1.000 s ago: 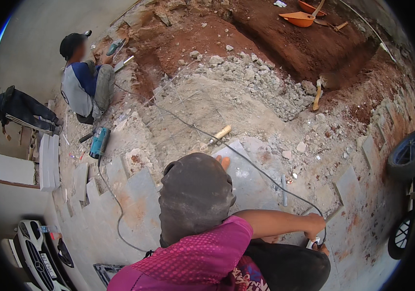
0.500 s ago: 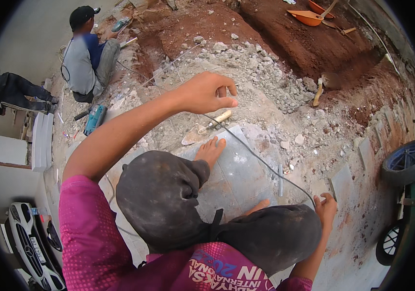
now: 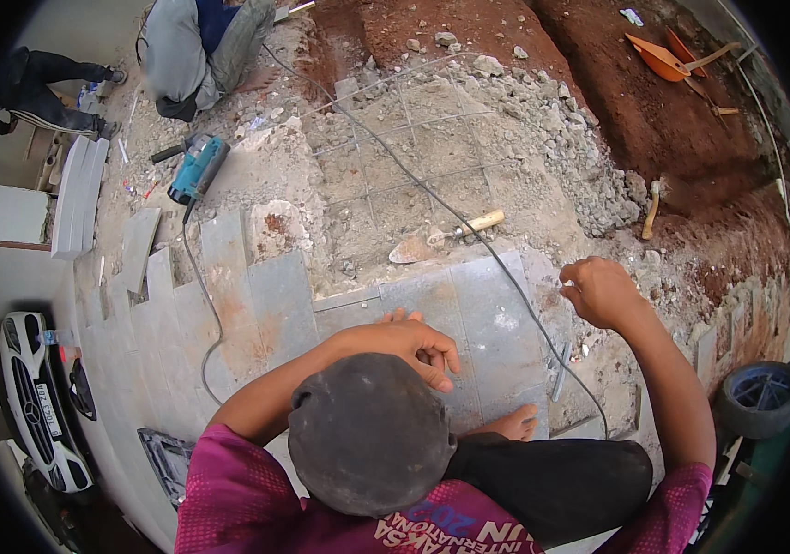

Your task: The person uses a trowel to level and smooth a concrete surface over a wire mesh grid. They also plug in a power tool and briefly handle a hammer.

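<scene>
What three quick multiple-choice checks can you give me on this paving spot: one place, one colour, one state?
1. Where does the trowel lie?
A. In the red trench
B. On the rough bed just beyond the grey slab
C. Beside the car

2. What colour is the power cutter's body?
A. Teal blue
B. Orange
C. White

3. What is the left hand doing?
A. Gripping the trowel
B. Lifting the cutter
C. Resting on the grey slab

Answers:
1 B: the trowel lies at the far edge of the grey slab.
2 A: the power cutter is teal blue.
3 C: the left hand rests on the slab, away from both tools.
</scene>
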`<state>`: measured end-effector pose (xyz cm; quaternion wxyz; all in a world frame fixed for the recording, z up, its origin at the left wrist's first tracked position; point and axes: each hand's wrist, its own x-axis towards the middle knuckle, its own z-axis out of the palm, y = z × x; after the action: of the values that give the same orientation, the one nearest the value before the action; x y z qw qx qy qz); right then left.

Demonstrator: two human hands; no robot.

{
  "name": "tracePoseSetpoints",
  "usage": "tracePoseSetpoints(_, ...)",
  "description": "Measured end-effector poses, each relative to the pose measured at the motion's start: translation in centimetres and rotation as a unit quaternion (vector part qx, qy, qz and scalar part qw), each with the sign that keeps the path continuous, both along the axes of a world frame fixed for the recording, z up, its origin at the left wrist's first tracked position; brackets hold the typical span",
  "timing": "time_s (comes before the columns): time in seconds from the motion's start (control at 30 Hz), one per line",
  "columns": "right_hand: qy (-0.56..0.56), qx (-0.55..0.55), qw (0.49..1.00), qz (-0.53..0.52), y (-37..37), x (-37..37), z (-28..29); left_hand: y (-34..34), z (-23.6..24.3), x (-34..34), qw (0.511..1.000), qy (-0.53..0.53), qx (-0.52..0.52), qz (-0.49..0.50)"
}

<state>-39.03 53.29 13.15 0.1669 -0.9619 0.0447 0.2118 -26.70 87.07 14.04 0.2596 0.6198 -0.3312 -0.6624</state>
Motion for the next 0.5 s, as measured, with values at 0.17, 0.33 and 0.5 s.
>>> tracePoseSetpoints(0.17,0.013,-0.032,0.996,0.086,4.7,9.1,-10.7,2.8,-7.1,1.1,0.949,-0.165,-0.079,0.256)
tracePoseSetpoints(0.33,-0.045,-0.131,0.988,0.073,10.4,14.9,-21.0,12.1,-16.4,5.5,0.729,-0.610,-0.075,0.302)
tracePoseSetpoints(0.5,0.027,-0.206,0.977,0.047,10.9,17.5,-23.5,14.5,-19.1,6.6,0.717,-0.632,-0.045,0.291)
